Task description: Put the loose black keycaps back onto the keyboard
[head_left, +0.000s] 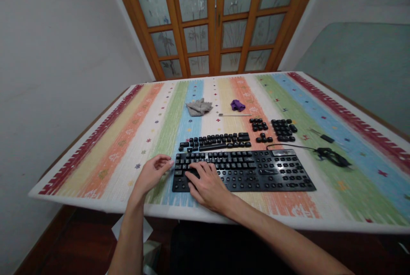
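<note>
Left hand: your left hand is half curled just beside the keyboard's left end, thumb towards the corner; I cannot tell whether it holds anything.
Right hand: your right hand lies over the keyboard's left part, fingers parted, fingertips down among the keys.
Keyboard: the keyboard sits near your edge of the table, mostly right of your left hand.
Long axis: it runs left to right across you, roughly parallel to the near table edge.
Facing: the cord side points away from you, towards the doors; the number-pad end points right.
Keys: caps sit on far rows to the left; the number pad is bare.
Loose keys: the loose keys lie beyond the keyboard, the long bar parallel to it.
Cord: the cord is bundled at right.
Cloths: the grey cloth and purple cloth lie farther off.
</note>
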`<control>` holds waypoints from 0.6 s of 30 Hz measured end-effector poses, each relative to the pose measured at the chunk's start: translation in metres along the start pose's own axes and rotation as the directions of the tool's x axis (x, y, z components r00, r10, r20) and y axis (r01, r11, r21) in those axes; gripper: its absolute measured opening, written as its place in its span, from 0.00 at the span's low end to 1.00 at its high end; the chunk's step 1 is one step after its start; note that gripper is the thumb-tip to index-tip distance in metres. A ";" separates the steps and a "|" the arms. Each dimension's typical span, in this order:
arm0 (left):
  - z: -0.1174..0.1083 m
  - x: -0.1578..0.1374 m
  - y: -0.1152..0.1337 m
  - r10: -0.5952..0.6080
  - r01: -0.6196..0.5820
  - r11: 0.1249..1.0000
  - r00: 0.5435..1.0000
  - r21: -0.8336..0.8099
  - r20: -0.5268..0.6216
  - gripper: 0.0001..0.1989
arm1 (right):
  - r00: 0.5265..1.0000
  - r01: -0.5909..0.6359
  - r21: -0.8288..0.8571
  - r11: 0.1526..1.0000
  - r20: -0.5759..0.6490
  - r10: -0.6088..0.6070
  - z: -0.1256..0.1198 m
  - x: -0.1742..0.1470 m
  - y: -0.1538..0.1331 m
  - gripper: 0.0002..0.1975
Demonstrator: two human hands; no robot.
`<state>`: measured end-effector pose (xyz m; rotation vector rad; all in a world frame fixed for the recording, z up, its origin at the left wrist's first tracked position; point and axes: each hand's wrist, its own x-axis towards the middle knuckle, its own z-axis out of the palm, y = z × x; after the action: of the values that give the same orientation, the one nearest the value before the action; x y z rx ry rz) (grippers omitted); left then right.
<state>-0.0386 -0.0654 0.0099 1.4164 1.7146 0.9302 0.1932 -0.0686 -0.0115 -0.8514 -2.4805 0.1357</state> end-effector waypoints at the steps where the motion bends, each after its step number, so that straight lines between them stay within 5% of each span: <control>1: -0.003 0.004 0.004 0.033 -0.031 0.998 0.998 0.052 -0.049 0.20 | 1.000 -0.003 0.016 1.000 -0.029 0.004 -0.001 -0.002 0.001 0.12; 4: -0.007 0.023 0.016 0.176 -0.149 0.964 0.978 0.221 -0.108 0.20 | 0.994 -0.021 0.069 0.997 -0.110 0.028 -0.003 -0.008 0.005 0.10; 7: 0.000 0.046 0.027 0.266 -0.240 0.919 0.963 0.312 -0.042 0.19 | 0.983 -0.041 0.107 0.993 -0.171 0.059 -0.004 -0.013 0.008 0.09; 18: 0.035 0.120 0.038 0.279 -0.353 0.812 0.934 0.464 0.223 0.11 | 0.969 -0.049 0.133 0.990 -0.233 0.080 -0.003 -0.015 0.011 0.08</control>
<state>-0.0073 0.0612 0.0170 2.1110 1.7066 0.5377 0.2108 -0.0686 -0.0184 -0.8429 -2.1981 0.1992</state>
